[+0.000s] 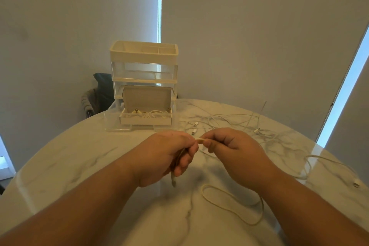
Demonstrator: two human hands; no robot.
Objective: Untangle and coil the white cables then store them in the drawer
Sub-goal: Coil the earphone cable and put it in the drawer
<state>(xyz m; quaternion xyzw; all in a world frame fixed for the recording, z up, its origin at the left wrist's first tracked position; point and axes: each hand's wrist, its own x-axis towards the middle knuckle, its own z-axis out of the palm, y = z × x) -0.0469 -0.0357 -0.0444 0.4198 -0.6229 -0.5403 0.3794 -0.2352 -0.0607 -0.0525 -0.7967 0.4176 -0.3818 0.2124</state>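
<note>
Between the fingertips, a white cable (200,140) pinched from both sides, left hand (169,158) curled round its length, right hand (233,148) nipping the plug, tangled cables (229,121) just beyond the right fingers, open drawer (127,128) beyond the left.

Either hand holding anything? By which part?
Both hold a thin white cable: right hand pinches its plug end, left hand grips its length, another end dangling below.

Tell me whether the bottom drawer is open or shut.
Open. The drawer juts forward of the organizer, and a box with white cables shows inside it.
</note>
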